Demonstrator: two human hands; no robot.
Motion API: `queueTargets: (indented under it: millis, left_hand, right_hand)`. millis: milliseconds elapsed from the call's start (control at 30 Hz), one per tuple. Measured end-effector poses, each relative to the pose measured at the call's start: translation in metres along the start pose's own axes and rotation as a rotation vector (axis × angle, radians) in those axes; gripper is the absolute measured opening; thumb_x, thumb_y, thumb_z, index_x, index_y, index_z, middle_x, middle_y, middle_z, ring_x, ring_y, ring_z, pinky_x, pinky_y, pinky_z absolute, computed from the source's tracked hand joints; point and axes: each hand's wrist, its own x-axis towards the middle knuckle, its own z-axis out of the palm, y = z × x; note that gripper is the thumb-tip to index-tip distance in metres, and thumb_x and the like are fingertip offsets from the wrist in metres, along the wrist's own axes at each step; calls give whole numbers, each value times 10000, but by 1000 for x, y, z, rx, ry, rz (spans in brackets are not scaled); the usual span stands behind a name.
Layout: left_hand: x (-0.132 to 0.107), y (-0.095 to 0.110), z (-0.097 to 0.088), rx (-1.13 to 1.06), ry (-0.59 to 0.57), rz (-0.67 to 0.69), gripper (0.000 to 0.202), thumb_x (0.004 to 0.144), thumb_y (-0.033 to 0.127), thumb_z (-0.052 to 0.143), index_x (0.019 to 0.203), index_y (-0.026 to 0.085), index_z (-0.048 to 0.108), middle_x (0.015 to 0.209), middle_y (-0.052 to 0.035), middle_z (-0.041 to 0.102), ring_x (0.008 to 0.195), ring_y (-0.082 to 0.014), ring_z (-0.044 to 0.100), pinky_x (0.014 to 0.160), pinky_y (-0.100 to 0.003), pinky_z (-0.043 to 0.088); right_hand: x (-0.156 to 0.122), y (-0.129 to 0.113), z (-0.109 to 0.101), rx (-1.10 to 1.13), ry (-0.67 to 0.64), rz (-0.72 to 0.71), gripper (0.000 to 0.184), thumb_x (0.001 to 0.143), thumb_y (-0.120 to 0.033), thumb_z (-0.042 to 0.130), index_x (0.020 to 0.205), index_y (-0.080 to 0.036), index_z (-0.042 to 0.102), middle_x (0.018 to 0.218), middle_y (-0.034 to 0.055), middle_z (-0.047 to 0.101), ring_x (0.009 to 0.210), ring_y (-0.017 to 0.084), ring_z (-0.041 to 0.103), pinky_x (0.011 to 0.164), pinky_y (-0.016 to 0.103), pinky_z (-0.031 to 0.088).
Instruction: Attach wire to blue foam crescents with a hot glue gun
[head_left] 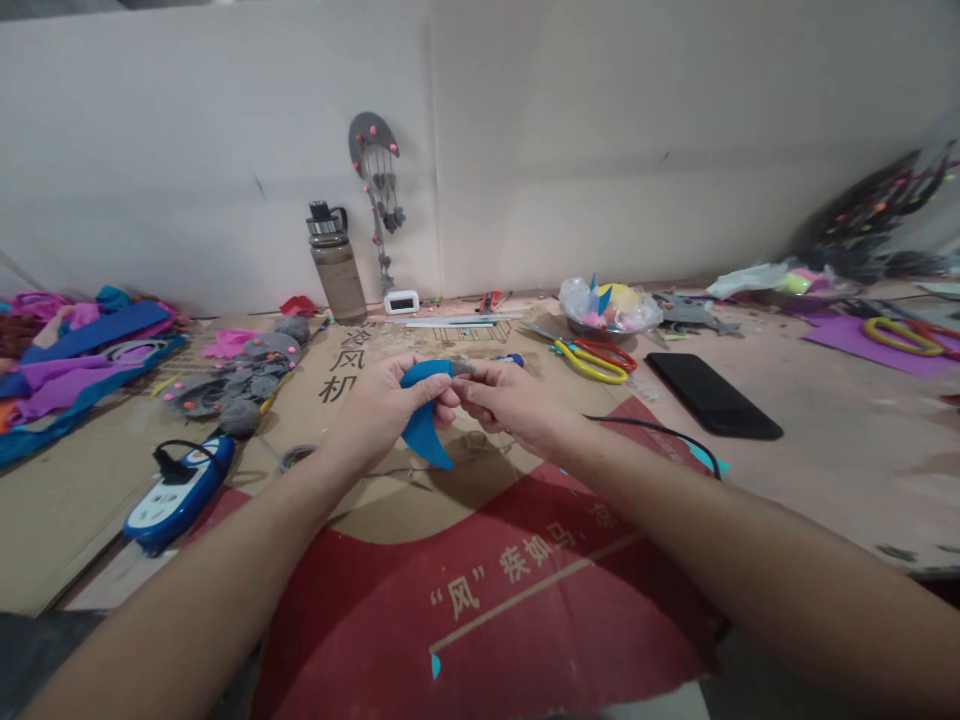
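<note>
A curved blue piece, crescent-shaped and like felt [429, 438], hangs from my left hand [390, 405], whose thumb and fingers are closed on its upper part. Right beside it, my right hand [506, 400] pinches at the blue piece's upper edge, fingertips close to my left thumb. A small grey bit [463, 368] shows between the two hands; whether it is joined to the blue piece I cannot tell. What exactly the right fingertips grip is hidden. Under both hands lies a printed cardboard sheet [487, 600], and a thin grey cord runs across it.
Left are a power strip [180, 490], a grey felt ornament [259, 375] and coloured fabric [82, 350]. Behind stand a bottle [337, 265] and a small clock [401, 302]. Yellow-handled scissors [592, 362], a filled bowl [611, 310] and a black phone [712, 395] lie right.
</note>
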Motion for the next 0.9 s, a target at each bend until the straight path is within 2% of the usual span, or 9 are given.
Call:
queueTargets:
  millis: [67, 133, 267, 400, 567, 767, 900]
  left_hand:
    - [1, -1, 0, -15, 29, -16, 215, 716, 326, 670, 763, 134, 585, 686, -34, 654, 552, -109, 601, 540, -231, 511]
    - [1, -1, 0, -11, 56, -28, 199, 716, 314, 665, 738, 132, 587, 659, -30, 645, 539, -111, 596, 534, -237, 514]
    - [2, 1, 0, 35, 91, -45, 179, 716, 298, 647, 675, 132, 592, 574, -27, 620, 491, -110, 578, 484, -213, 487]
    - [3, 0, -2, 67, 103, -62, 183, 702, 302, 652, 648, 134, 604, 548, -42, 617, 481, -124, 580, 475, -221, 485]
    - [5, -2, -2, 74, 98, -61, 181, 702, 305, 648, 635, 146, 595, 537, -37, 611, 469, -131, 577, 474, -236, 488]
    - [-2, 6, 4, 201, 133, -34, 168, 723, 284, 620, 636, 152, 561, 553, -35, 623, 469, -136, 584, 452, -229, 467]
    - [-5, 7, 6, 278, 92, -6, 190, 746, 315, 605, 648, 162, 550, 558, -33, 630, 473, -142, 591, 446, -236, 472]
  right_hand:
    - [-2, 0, 2, -218, 78, -139, 157, 826, -291, 504, 734, -176, 559, 595, -43, 480, 514, 69, 391, 511, 218, 306]
    - [-5, 0, 3, -484, 153, -302, 154, 841, -237, 486, 743, -172, 587, 694, -4, 567, 642, 98, 481, 618, 242, 354]
    - [-10, 0, 6, -862, 196, -479, 213, 883, -204, 429, 740, -172, 582, 752, 30, 578, 733, 133, 503, 696, 268, 362]
    - [-14, 0, 9, -997, 168, -470, 233, 912, -199, 370, 847, -178, 593, 848, 52, 581, 793, 147, 522, 733, 273, 381]
    - [-17, -2, 12, -1136, 161, -444, 235, 911, -180, 357, 930, -178, 590, 908, 64, 590, 780, 150, 535, 696, 272, 377]
    - [-22, -9, 7, -1259, 223, -578, 236, 917, -205, 362, 928, -157, 593, 916, 77, 597, 774, 158, 528, 637, 276, 347]
    - [-24, -18, 1, -1303, 305, -647, 232, 911, -198, 376, 909, -151, 604, 898, 87, 596, 759, 163, 512, 630, 285, 336]
